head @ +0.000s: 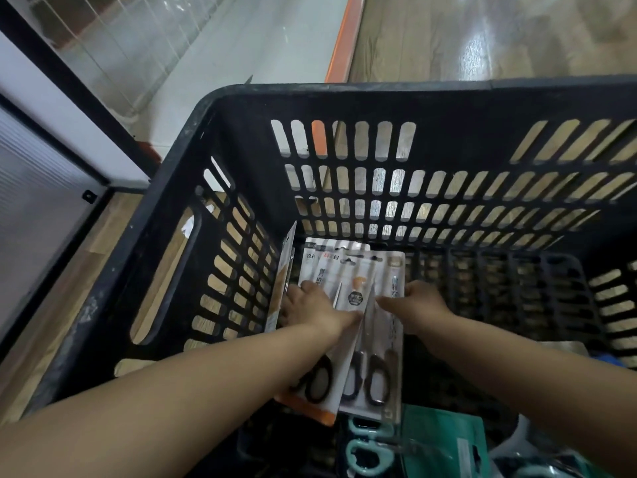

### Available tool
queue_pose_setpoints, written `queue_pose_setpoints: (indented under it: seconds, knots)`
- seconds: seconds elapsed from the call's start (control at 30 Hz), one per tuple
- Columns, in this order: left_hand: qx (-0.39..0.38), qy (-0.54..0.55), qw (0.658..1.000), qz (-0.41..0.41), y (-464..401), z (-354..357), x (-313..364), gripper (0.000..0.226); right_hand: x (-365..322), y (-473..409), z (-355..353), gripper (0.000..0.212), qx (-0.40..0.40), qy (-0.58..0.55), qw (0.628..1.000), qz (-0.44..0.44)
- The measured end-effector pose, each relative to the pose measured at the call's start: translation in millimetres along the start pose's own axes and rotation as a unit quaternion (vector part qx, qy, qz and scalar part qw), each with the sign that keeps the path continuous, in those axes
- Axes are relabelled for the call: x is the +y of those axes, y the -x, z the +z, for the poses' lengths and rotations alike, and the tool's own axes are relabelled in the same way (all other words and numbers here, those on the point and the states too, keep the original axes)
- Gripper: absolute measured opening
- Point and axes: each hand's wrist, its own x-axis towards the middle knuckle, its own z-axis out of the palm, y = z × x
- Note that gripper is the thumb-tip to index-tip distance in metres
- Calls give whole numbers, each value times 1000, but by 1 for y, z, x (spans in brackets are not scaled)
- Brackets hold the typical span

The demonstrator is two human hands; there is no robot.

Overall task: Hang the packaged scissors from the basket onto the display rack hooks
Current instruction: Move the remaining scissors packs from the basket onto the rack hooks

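Packaged scissors (358, 305) lie stacked in black basket (241, 108); left hand (310, 303) & right hand (418, 303) pinch the card edges. Pkgs look light, stiff, slick; best held near the top hang-hole.

From my seat the feed is evenly lit and fairly soft overall. Beyond the black basket (344, 98), the wooden floor (499, 36) carries pale streaks of glare from overhead light. Inside the basket it is dim and murky, detail lost low down. The basket's rim bows with wide-angle distortion, and I read the packet print as smeared.
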Motion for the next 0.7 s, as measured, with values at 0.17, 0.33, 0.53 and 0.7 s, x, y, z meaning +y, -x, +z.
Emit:
queue_pose_setpoints:
  seconds: [0.17, 0.33, 0.53, 0.7]
  knots:
    - [-46, -5, 999, 6, 0, -3, -1, 101, 5, 3, -6, 13, -36, -61, 997, 22]
    - [-53, -38, 998, -9, -3, -4, 0, 108, 10, 3, -5, 10, -41, -86, 994, 45]
    - [-58, -7, 998, -4, 1, -2, 0, 105, 11, 4, -7, 13, -14, -89, 994, 62]
    - [-85, 101, 991, 12, 7, -7, 5, 79, 10, 9, -19, 26, -12, -87, 993, 74]
